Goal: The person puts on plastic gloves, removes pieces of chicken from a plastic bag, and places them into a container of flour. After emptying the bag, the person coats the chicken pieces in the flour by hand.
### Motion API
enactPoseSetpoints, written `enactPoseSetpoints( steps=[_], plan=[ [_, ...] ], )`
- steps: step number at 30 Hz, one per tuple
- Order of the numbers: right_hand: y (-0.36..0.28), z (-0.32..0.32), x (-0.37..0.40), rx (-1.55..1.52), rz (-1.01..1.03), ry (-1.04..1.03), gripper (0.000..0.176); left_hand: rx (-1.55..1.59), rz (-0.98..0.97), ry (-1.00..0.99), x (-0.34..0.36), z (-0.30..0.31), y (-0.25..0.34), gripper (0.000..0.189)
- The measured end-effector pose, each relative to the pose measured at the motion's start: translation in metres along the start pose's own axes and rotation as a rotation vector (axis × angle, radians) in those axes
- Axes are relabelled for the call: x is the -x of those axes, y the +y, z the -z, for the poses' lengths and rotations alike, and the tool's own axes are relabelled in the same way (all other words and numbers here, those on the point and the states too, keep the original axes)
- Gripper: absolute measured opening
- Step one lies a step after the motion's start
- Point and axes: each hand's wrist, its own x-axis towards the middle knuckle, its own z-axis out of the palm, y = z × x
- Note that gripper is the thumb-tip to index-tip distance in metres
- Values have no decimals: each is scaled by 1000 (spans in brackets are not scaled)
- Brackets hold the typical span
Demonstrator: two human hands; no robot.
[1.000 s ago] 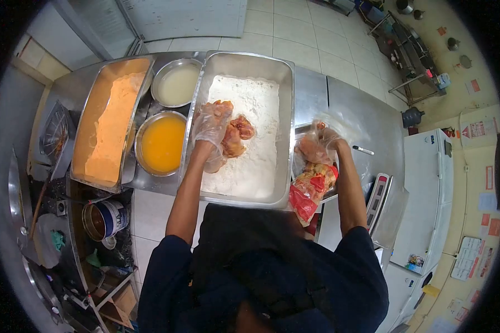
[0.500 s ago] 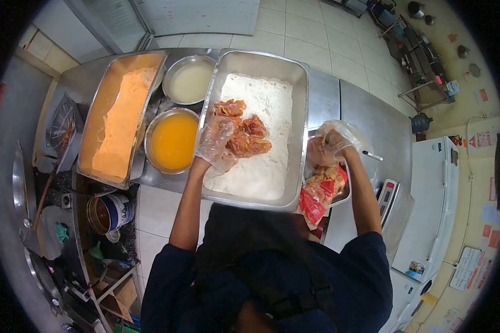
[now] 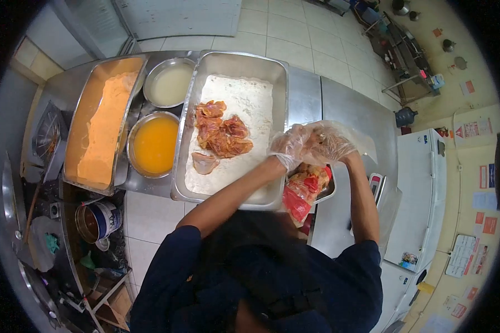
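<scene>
My left hand (image 3: 289, 146), in a clear plastic glove, is held over the right rim of the large steel pan. Its fingers are closed and meet my right hand (image 3: 331, 145), also gloved and closed. Whatever lies between them is hidden by fingers and crinkled plastic. Just below the hands is a red-and-clear plastic bag of meat pieces (image 3: 303, 191), resting on a small steel tray (image 3: 329, 191). Several reddish marinated meat pieces (image 3: 225, 141) lie on white flour (image 3: 244, 100) in the large steel pan (image 3: 184, 191). One paler piece (image 3: 204, 163) sits apart, nearer me.
Left of the pan stand a bowl of orange liquid (image 3: 155, 145), a bowl of cloudy pale liquid (image 3: 169, 89) and a deep tray of orange powder (image 3: 103, 127). A scale (image 3: 375, 186) is beyond my right forearm. White freezers (image 3: 414, 194) line the right side.
My left hand has left the meat in the flour and crossed right to meet my right hand. The paler piece it covered now shows. The view has shifted slightly.
</scene>
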Motion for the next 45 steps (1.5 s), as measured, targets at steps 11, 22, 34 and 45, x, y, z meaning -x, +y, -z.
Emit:
enactPoseSetpoints(
  steps=[11,22,34,45],
  plan=[
    [5,8,27,12,-92,-119,36,-142,31,-84,-25,-31,-8,25],
    [46,16,36,-129,-65,523,28,-298,81,-223,-32,-15,-5,36],
    [-58,-61,-36,-873,-31,482,24,454,157,390,-5,64,-20,41],
    [-166,-107,-100,-895,-156,673,43,37,108,663,59,85,-91,34]
  ],
)
